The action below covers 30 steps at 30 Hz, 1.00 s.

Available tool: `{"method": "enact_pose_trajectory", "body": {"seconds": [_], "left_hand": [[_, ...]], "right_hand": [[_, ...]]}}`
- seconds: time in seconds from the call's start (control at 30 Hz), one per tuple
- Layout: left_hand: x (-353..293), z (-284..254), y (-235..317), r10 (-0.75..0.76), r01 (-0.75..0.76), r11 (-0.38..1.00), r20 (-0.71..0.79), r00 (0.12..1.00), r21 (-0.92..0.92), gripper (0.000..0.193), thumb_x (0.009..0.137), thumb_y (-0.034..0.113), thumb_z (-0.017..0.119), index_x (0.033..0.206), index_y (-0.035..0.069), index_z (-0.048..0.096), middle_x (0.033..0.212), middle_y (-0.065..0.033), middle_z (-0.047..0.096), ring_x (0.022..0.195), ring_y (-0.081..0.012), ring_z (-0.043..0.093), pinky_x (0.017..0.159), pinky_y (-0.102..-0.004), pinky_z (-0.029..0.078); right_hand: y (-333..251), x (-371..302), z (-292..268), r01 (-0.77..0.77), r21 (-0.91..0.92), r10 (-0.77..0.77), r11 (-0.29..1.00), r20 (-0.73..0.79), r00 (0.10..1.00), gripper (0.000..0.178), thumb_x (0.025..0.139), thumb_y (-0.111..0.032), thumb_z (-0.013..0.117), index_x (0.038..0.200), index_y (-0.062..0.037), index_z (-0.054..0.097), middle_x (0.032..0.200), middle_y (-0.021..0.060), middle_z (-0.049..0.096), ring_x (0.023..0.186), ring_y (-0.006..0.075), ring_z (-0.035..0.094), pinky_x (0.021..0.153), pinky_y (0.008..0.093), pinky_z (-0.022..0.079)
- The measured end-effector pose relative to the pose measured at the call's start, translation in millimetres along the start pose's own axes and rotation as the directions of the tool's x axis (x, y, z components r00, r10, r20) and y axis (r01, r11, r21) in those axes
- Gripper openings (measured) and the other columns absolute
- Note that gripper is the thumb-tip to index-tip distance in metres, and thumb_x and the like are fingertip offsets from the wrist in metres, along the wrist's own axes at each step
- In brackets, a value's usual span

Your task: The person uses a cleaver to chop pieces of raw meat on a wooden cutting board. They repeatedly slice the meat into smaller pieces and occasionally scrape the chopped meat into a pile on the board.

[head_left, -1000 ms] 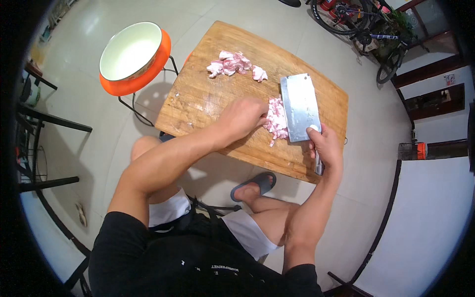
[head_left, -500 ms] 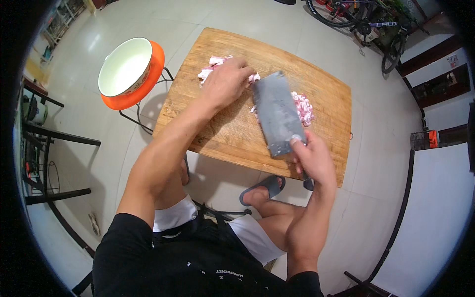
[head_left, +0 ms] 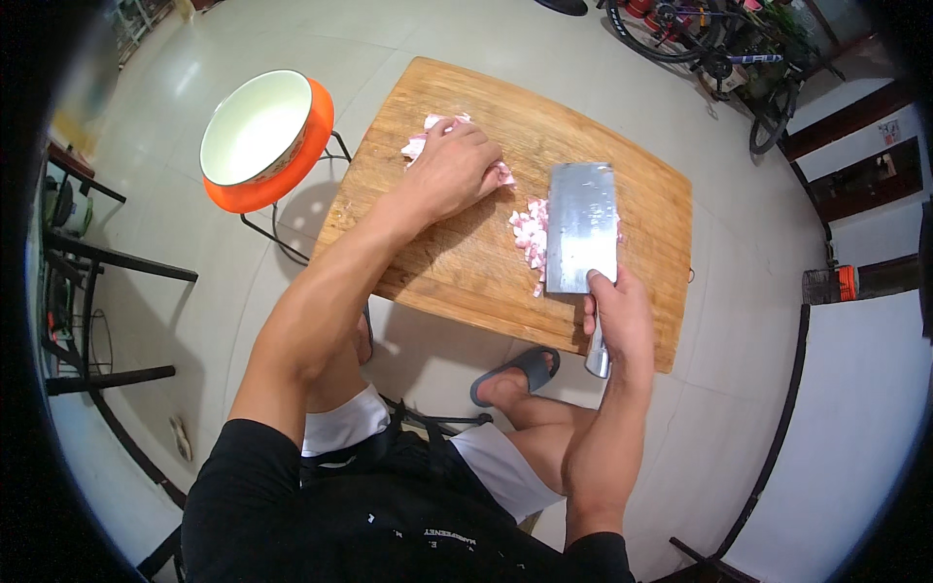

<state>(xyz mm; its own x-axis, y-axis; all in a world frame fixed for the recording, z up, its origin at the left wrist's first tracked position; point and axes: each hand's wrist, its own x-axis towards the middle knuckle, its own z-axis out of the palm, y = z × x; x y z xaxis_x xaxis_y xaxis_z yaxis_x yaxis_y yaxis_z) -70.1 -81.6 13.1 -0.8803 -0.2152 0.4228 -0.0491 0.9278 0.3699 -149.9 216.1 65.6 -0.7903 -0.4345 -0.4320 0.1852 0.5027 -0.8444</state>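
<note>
My right hand [head_left: 620, 316] grips the metal handle of a wide cleaver [head_left: 581, 219], thumb at the base of the blade. The blade's broad side faces up, over a heap of diced raw pink-and-white meat [head_left: 531, 236], hiding part of it. A few bits also show past the blade's right edge. My left hand [head_left: 455, 170] is closed with curled fingers over strips of raw fatty meat [head_left: 418, 148] toward the far left of the wooden table [head_left: 437, 257]. Strip ends stick out on both sides of this hand; its fingertips are partly hidden.
A large white enamel bowl [head_left: 255, 131] rests on an orange round stool [head_left: 316, 146] left of the table. Dark chair legs [head_left: 121, 257] jut in at the left. A bicycle [head_left: 719, 63] stands at the far right. My slippered foot [head_left: 530, 374] is below the table's near edge.
The cleaver has swung right and turned its flat side up, uncovering diced meat on its left. My left hand has shifted only slightly over the strips.
</note>
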Motion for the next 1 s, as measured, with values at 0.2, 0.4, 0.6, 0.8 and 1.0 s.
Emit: {"method": "enact_pose_trajectory", "body": {"seconds": [0.2, 0.4, 0.6, 0.8, 1.0], "left_hand": [[-12.3, -46.3, 15.1, -0.157, 0.379, 0.797, 0.443, 0.882, -0.470, 0.031, 0.106, 0.026, 0.057, 0.095, -0.003, 0.062, 0.079, -0.0143, 0.058, 0.076, -0.0233, 0.055, 0.077, -0.0426, 0.048], [-41.3, -37.8, 5.1, -0.226, 0.395, 0.864, 0.460, 0.858, -0.313, 0.045, 0.106, 0.039, 0.058, 0.103, -0.004, 0.072, 0.096, -0.0286, 0.074, 0.090, -0.0459, 0.072, 0.084, -0.0530, 0.055], [-50.4, -33.5, 0.3, -0.205, 0.259, 0.944, 0.249, 0.947, -0.206, 0.041, 0.099, 0.038, 0.073, 0.111, -0.001, 0.074, 0.100, -0.0249, 0.077, 0.096, -0.0452, 0.073, 0.091, -0.0549, 0.057], [-45.2, -25.0, -0.5, -0.179, 0.268, 0.930, 0.328, 0.928, -0.250, 0.037, 0.096, 0.034, 0.078, 0.110, 0.001, 0.075, 0.090, -0.0202, 0.075, 0.088, -0.0410, 0.073, 0.084, -0.0492, 0.057], [-35.5, -49.6, 12.3, -0.005, 0.362, 0.835, 0.651, 0.759, -0.415, 0.033, 0.098, 0.030, 0.078, 0.111, -0.001, 0.073, 0.089, -0.0176, 0.075, 0.083, -0.0287, 0.073, 0.079, -0.0426, 0.057]], "right_hand": [[0.7, -19.0, 52.9, 0.162, 0.229, -0.091, 0.960, -0.292, 0.952, 0.016, 0.102, -0.010, 0.054, 0.105, 0.0042, 0.060, 0.069, 0.0066, 0.060, 0.047, 0.0146, 0.055, 0.044, 0.0323, 0.045], [5.9, -15.3, 66.5, 0.259, 0.325, -0.177, 0.910, -0.260, 0.949, 0.015, 0.108, -0.011, 0.055, 0.116, 0.0025, 0.057, 0.076, 0.0054, 0.061, 0.051, 0.0125, 0.055, 0.046, 0.0294, 0.047], [6.5, -5.9, 49.3, 0.358, 0.354, -0.343, 0.864, -0.108, 0.933, 0.010, 0.110, -0.008, 0.056, 0.119, -0.0021, 0.056, 0.077, 0.0033, 0.059, 0.053, 0.0090, 0.052, 0.046, 0.0253, 0.048], [-1.9, -6.0, 47.6, 0.323, 0.317, -0.320, 0.892, -0.061, 0.945, 0.015, 0.106, -0.004, 0.055, 0.119, 0.0003, 0.060, 0.081, 0.0048, 0.064, 0.052, 0.0100, 0.053, 0.047, 0.0269, 0.047], [-3.9, -9.0, 50.2, 0.308, 0.221, -0.294, 0.926, -0.093, 0.951, 0.015, 0.106, -0.004, 0.056, 0.120, -0.0010, 0.059, 0.079, 0.0028, 0.060, 0.056, 0.0090, 0.053, 0.047, 0.0267, 0.047]]}}
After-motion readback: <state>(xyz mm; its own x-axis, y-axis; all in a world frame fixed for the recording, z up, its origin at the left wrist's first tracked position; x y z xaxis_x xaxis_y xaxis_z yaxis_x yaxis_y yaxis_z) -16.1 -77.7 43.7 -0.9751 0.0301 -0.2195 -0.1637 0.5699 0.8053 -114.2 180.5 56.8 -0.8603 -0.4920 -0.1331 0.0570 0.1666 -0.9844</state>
